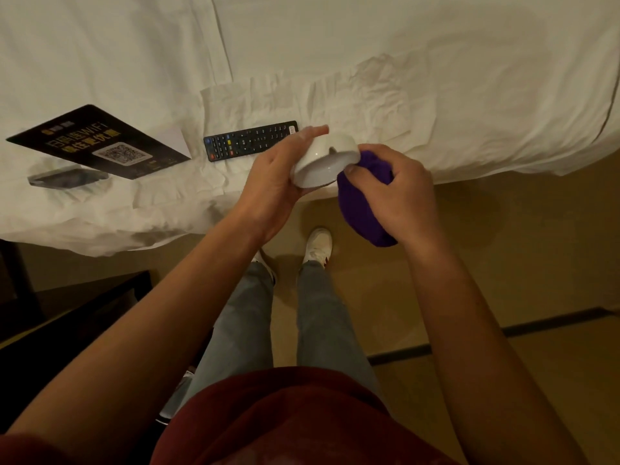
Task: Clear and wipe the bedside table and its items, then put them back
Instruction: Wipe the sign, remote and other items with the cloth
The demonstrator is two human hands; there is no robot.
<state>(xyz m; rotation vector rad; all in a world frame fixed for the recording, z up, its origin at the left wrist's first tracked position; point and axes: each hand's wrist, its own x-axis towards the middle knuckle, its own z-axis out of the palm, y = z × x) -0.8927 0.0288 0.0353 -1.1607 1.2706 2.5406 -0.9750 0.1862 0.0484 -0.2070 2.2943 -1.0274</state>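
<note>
Left hand (271, 182): grip curled round the rim of a white round dish (327, 161), thumb along the near side and fingertips over the far edge; the dish is held tilted on its side, in the air just over the edge of the bed (436, 78).

Right hand (399, 193): grip closed round a bunched purple cloth (360, 213), the thumb pressing the cloth against the right side of the dish; the loose end of the cloth hangs below this hand, over the floor (503, 246).

Black remote control (250, 140): lying flat on the white sheet, just left of and beyond the left grip, not touching it.

Black printed card (100, 142): bears a QR code and yellow lettering; lies on the bed well left of the left grip, farther out than the remote. A white sheet of paper (174, 137) shows from under its right edge.

Dark flat object (63, 177): on the bed at the far left, its top edge under the card's near edge; too blurred to identify.

Dark tabletop (84, 310): below and left of the left forearm, only a corner in view.

Person: grey trousers, white shoes (318, 243) on the floor below both grips, dark red top at the bottom edge
</note>
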